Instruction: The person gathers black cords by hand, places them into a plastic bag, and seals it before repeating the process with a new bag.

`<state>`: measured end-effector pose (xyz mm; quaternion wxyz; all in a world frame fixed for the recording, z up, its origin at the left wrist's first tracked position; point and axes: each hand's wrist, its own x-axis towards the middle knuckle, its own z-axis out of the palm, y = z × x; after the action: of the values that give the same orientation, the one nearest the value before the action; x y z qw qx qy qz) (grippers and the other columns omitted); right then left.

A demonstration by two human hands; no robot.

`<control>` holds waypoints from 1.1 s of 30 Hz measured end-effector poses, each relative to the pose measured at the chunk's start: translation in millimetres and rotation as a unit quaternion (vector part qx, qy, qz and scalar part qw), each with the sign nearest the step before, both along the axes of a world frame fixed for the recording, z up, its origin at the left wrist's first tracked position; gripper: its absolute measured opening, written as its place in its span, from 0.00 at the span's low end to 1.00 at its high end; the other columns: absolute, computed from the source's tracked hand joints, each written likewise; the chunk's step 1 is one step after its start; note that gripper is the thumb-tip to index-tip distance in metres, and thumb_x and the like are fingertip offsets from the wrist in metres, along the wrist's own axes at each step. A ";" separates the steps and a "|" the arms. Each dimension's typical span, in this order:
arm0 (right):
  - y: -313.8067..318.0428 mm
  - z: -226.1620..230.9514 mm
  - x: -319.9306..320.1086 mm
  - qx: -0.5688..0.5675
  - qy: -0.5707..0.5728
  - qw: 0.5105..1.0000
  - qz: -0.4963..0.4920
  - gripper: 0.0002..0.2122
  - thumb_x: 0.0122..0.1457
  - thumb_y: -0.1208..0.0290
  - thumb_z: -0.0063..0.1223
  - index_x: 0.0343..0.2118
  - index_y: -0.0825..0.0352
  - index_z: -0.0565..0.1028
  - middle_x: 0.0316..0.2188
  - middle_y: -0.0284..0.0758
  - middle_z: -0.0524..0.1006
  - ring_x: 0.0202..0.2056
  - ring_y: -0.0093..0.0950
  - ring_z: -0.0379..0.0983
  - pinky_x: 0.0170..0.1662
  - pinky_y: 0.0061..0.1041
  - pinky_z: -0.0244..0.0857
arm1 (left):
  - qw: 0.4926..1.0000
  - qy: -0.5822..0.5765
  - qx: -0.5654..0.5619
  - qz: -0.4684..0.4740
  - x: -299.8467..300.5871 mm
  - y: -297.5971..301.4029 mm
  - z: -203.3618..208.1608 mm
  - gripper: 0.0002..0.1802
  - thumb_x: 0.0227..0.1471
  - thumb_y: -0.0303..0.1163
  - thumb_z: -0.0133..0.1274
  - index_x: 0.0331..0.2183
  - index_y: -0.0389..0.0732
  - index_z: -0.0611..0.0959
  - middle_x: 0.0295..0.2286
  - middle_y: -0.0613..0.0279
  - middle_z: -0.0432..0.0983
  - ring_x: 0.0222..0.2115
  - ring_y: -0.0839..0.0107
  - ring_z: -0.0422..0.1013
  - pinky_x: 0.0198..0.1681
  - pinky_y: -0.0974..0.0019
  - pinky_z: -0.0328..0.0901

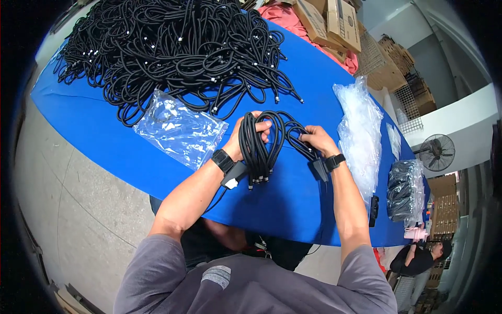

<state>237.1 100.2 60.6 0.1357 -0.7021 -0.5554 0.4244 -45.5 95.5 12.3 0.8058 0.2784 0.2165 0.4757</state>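
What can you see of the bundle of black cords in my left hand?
The bundle of slim black cords is folded into long loops, rubbery-looking, with small pale tips gathered at the end nearest you. Your left hand grips it near the top, over the blue tablecloth; contact with the cloth is unclear.

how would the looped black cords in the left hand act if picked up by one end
Probably floppy: the looped black cords bend around the left hand. Perhaps slightly springy too, since the loops curve roundly without sharp kinks. They might snag on one another, as many strands lie bunched together.
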 end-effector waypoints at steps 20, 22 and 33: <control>-67.0 25.9 -48.6 0.453 0.229 0.853 -0.125 0.09 0.60 0.80 0.59 0.35 0.64 0.68 0.33 0.28 0.72 0.37 0.19 0.70 0.45 0.21 0.66 | 1.000 -0.010 0.000 -0.001 -4.7 -2.3 2.6 0.14 0.54 0.28 0.63 0.41 0.38 0.77 0.23 0.67 0.73 0.20 0.77 0.72 0.25 0.72 0.71; -63.7 20.1 -46.4 0.463 0.226 0.846 -0.136 0.09 0.60 0.81 0.59 0.35 0.63 0.68 0.33 0.29 0.72 0.37 0.20 0.70 0.45 0.21 0.67 | 1.000 0.001 0.002 -0.006 -4.3 -3.7 4.2 0.14 0.54 0.28 0.63 0.41 0.38 0.77 0.23 0.67 0.73 0.20 0.77 0.72 0.25 0.72 0.71; -43.6 16.1 -43.5 0.456 0.379 0.768 -0.243 0.10 0.59 0.80 0.60 0.37 0.63 0.69 0.32 0.32 0.75 0.34 0.25 0.75 0.41 0.22 0.71 | 1.000 0.002 0.005 -0.010 -5.2 -0.8 -1.1 0.13 0.55 0.28 0.63 0.41 0.38 0.78 0.23 0.68 0.74 0.20 0.78 0.72 0.25 0.72 0.71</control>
<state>193.6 56.5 76.7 0.7378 -0.4518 -0.3975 0.3059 -50.7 94.6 11.2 0.8085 0.2856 0.2132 0.4682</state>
